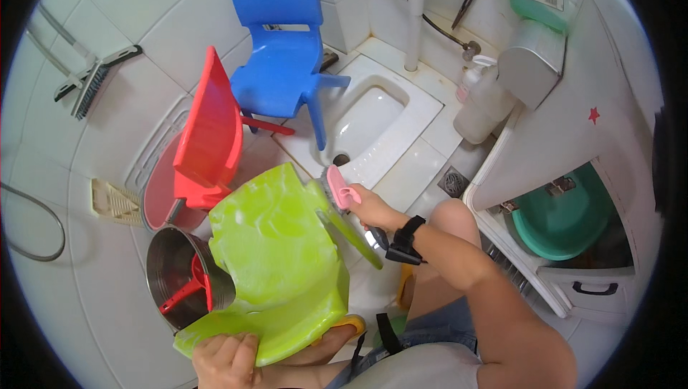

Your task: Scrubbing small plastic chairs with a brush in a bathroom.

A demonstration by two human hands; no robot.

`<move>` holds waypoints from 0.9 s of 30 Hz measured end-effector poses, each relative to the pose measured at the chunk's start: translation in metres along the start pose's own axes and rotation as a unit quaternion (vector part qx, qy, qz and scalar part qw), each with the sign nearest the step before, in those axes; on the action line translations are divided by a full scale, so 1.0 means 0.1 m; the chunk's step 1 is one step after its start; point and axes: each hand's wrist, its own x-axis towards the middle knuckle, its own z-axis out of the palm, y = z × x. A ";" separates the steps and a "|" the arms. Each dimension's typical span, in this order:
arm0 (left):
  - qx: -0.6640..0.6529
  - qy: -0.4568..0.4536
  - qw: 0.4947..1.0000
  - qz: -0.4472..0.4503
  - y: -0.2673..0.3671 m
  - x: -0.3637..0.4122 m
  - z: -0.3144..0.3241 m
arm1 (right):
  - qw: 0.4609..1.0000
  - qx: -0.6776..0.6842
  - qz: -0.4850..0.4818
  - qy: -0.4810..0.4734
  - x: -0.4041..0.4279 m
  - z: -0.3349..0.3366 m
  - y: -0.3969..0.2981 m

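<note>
A small green plastic chair (274,238) with whitish suds on its surface lies tilted in front of me. My left hand (226,357) grips the edge of its backrest at the bottom of the view. In my right hand (376,209) is a pink scrub brush (338,187), its bristles at the chair's far right side, near a leg. A black strap with a small device is around my right wrist. Behind the green chair stand a red plastic chair (207,131) and a blue plastic chair (282,61).
A metal bucket (156,265) holding a red dipper (185,295) stands left, near a pink basin (161,190). A squat toilet (376,114) lies ahead, a floor drain (453,182) to its right. At right is a white cabinet (559,141) with a green basin (570,217).
</note>
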 end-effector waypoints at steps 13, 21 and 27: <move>0.032 0.016 0.999 -0.008 -0.09 -0.17 0.20 | 0.990 0.056 -0.089 0.090 -0.57 0.47 0.36; 0.005 0.010 1.000 0.001 -0.07 -0.18 0.20 | 0.971 0.106 0.091 0.195 -0.69 0.83 1.24; 0.020 0.003 1.000 -0.022 -0.10 -0.21 0.20 | 0.968 0.212 -0.014 0.137 -0.52 0.71 0.55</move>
